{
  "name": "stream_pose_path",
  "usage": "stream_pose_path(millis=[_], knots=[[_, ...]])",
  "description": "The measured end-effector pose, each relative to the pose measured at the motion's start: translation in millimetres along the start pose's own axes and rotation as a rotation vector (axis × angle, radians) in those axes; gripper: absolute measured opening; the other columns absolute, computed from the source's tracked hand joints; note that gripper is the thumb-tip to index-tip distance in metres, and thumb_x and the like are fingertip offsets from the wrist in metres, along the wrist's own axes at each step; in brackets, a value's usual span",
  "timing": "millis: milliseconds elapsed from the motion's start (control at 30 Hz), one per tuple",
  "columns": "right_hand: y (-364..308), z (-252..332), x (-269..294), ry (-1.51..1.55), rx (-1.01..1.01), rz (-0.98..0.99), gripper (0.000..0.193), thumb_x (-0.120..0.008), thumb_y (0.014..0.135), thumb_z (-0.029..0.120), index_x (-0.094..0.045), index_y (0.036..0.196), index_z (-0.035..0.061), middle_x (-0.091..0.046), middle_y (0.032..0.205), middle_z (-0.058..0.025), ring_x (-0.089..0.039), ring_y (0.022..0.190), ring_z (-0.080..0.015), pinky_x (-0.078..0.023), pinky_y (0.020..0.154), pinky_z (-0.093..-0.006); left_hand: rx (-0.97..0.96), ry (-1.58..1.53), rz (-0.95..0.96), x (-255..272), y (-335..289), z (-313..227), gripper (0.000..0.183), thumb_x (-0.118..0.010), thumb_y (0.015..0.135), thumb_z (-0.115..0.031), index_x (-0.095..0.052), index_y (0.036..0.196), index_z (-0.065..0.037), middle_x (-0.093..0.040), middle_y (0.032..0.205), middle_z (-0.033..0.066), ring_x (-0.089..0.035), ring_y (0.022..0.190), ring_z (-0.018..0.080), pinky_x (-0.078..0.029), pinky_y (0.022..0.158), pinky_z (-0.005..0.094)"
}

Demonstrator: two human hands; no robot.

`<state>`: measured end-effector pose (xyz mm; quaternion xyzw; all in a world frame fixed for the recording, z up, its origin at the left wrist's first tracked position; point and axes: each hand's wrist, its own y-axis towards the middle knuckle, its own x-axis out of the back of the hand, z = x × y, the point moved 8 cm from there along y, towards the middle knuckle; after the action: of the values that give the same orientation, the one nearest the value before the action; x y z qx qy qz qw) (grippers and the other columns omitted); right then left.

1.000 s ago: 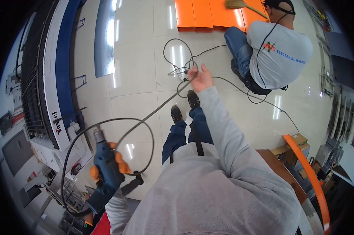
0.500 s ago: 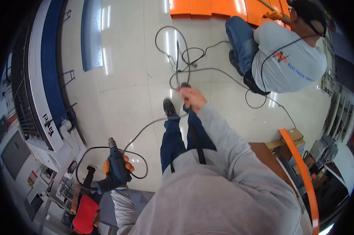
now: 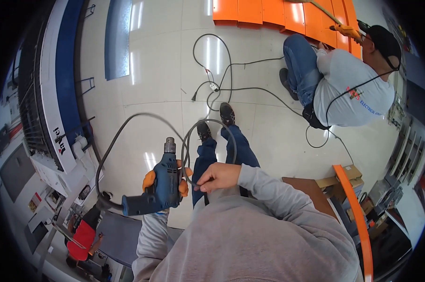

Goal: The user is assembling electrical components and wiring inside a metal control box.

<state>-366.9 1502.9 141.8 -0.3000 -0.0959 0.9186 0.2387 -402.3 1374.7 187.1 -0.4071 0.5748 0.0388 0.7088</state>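
Note:
My left hand (image 3: 183, 188), in an orange glove, is closed around a dark blue power drill (image 3: 167, 180). The drill's metal chuck (image 3: 169, 145) points away from me, with no bit visible in it. From the end of its handle a dark power cord (image 3: 110, 151) arcs out and comes round in loops to the right of the drill. Bare and pinched shut on that cord, my right hand (image 3: 219, 177) is just right of my left fingers, in front of my waist. Parts of the gloved hand are hidden behind the drill.
Cords and a small white socket block (image 3: 214, 87) lie on the floor beyond my shoes (image 3: 227, 113). At the right, a co-worker (image 3: 348, 87) crouches by orange panels (image 3: 273, 11) with a yellow drill (image 3: 347, 32). Another person (image 3: 82, 237) is at lower left; an orange beam (image 3: 356, 214) stands right.
My right hand has drawn back from over my feet to beside the drill, bringing cord into loops. The drill has moved right and turned more upright in view. The co-worker's yellow drill shows more.

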Motion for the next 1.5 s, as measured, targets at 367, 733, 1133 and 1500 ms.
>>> stream_pose_path(millis=[367, 733, 1133, 1500], knots=[[88.6, -153.1, 129.0, 1.291, -0.216, -0.827, 0.073, -0.054, 0.093, 0.061, -0.051, 0.121, -0.0062, -0.064, 0.098, -0.02, -0.065, 0.084, -0.026, -0.053, 0.078, -0.0385, -0.08, 0.109, 0.306, -60.1, -66.0, -19.9, 0.094, -0.072, 0.081, -0.037, -0.024, 0.146, 0.009, -0.054, 0.121, 0.0347, -0.068, 0.088, 0.037, -0.058, 0.078, 0.048], [126.4, -142.6, 362.6, 1.49, 0.498, -0.983, 0.013, -0.056, 0.097, 0.012, -0.06, 0.097, -0.0003, -0.057, 0.074, -0.0069, -0.056, 0.062, -0.019, -0.052, 0.06, -0.033, -0.377, 0.029, 0.22, 11.9, -167.6, -46.6, 0.096, -0.077, 0.077, -0.029, -0.022, 0.148, 0.005, -0.049, 0.131, 0.0341, -0.065, 0.1, 0.0425, -0.052, 0.093, 0.055], [34.6, -225.1, 252.1, 0.809, -0.182, -0.417, 0.012, -0.054, 0.098, 0.016, -0.057, 0.093, 0.0049, -0.053, 0.069, -0.0021, -0.047, 0.054, -0.0136, -0.042, 0.05, -0.0279, -0.809, -0.303, -0.498, 234.1, -272.5, 31.5, 0.052, -0.051, 0.097, -0.042, -0.052, 0.122, 0.004, -0.065, 0.102, 0.0254, -0.068, 0.072, 0.0313, -0.057, 0.062, 0.0481], [256.5, -156.1, 108.7, 0.313, -0.271, -0.576, 0.013, -0.052, 0.098, 0.019, -0.055, 0.089, 0.0096, -0.05, 0.064, 0.0023, -0.04, 0.047, -0.0086, -0.033, 0.042, -0.0233, -1.094, -0.648, -0.426, 344.6, -420.1, 142.8, 0.045, -0.064, 0.091, -0.042, -0.058, 0.112, -0.003, -0.069, 0.094, 0.0162, -0.07, 0.069, 0.0263, -0.061, 0.059, 0.0416]])
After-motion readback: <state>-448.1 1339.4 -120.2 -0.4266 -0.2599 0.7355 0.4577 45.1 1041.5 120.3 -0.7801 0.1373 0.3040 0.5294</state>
